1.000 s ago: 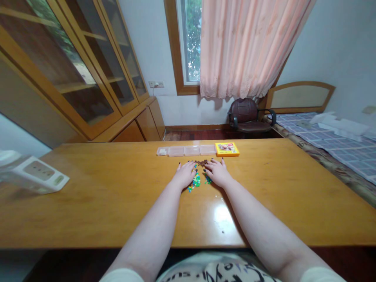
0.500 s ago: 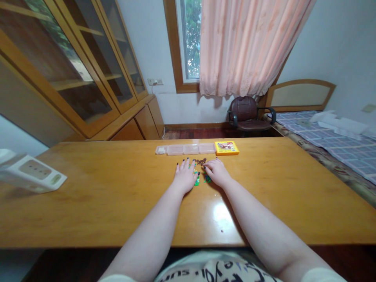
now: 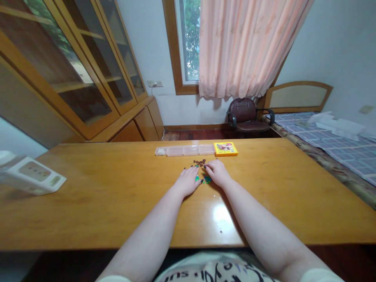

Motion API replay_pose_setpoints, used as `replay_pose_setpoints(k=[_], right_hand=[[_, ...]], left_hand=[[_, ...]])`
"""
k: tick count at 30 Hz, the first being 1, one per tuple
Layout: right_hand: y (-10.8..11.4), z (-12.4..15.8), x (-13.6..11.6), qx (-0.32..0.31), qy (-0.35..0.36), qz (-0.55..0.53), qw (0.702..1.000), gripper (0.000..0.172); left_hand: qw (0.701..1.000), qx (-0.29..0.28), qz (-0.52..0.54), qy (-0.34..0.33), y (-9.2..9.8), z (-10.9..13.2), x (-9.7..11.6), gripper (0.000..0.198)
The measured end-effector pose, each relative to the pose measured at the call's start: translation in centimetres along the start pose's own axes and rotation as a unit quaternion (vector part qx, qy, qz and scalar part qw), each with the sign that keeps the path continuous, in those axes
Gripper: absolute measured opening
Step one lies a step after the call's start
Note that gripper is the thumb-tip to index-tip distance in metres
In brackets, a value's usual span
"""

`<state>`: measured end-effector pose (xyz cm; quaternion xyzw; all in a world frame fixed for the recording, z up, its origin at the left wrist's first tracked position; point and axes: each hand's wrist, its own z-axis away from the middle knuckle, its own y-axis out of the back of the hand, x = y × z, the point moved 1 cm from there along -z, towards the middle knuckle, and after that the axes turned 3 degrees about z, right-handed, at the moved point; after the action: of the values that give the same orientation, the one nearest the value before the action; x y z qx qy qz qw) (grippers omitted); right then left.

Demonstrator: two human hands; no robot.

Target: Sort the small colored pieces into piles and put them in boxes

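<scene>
My left hand [image 3: 187, 181] lies palm down on the table, fingers forward and thumb held apart. It partly covers a few small green pieces [image 3: 197, 178] beside its thumb. To the right of that thumb is a pile of tiny green and blue pieces [image 3: 207, 179]. My right hand [image 3: 217, 172] rests just past this pile, with its thumb and fingertips apart and nothing visible held. Small brown pieces [image 3: 199, 162] lie in a loose group beyond and between my hands, close to the right thumb. What lies under both palms is hidden.
A row of clear plastic compartments [image 3: 190, 150] stands beyond the pieces, touching or nearly touching a yellow box [image 3: 225, 149]. At the left of the wooden table [image 3: 102, 188] is a white container [image 3: 38, 172]. An office chair [image 3: 243, 113] stands behind the table.
My left hand has drawn its fingers closer together and back, over the green pieces, fewer of which now show. The right hand stays about where it was.
</scene>
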<state>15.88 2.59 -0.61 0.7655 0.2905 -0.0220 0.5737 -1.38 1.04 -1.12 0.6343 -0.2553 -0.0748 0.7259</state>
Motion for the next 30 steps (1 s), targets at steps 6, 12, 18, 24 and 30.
replay_pose_setpoints(k=[6,12,18,24,30], right_hand=[[0.2,0.0,0.0,0.009,-0.011,-0.008,1.000,0.025],[0.1,0.0,0.0,0.015,-0.010,-0.026,1.000,0.025],[-0.3,0.0,0.3,0.043,-0.020,-0.041,0.998,0.027],[-0.3,0.1,0.4,0.046,-0.025,-0.036,0.998,0.026],[-0.1,0.1,0.2,-0.003,-0.025,-0.024,0.999,0.025]], left_hand=[[0.997,-0.030,0.015,-0.075,0.3,0.6,0.4,0.061],[0.994,0.005,0.012,-0.112,1.1,0.7,1.0,0.049],[0.998,0.060,-0.022,0.023,0.4,-0.4,-0.3,0.058],[0.999,0.033,-0.011,0.019,0.1,-0.7,-1.1,0.050],[0.999,0.035,0.010,-0.039,1.7,0.1,-0.8,0.037]])
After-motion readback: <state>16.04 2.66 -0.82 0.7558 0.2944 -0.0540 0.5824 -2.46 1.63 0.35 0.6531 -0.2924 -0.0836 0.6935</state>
